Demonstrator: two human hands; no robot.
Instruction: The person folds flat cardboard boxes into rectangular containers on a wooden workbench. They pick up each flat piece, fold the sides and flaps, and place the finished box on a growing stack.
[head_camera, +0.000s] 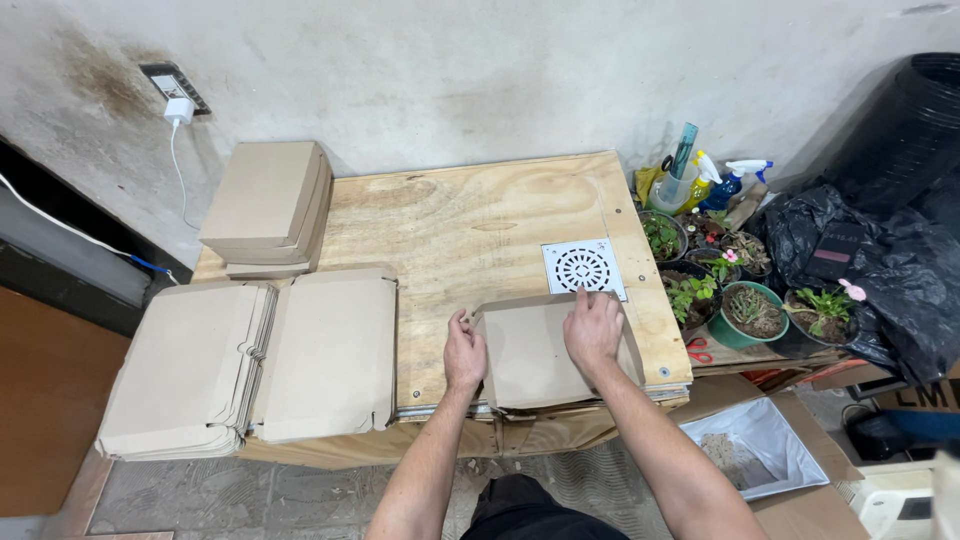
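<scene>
1 head view, looking steeply down (near), facing wall

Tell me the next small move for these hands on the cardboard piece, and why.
Probably fold up the side flap under the left hand: the right hand already presses the flat cardboard blank down on the plywood table, and the white square drain grate lies just beyond it.

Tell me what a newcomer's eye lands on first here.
Both hands, left hand and right hand, press on a flat cardboard piece at the plywood table's near edge. Just beyond lies a white round-patterned drain grate. Tall stacks of flat cardboard fill the left side.
</scene>
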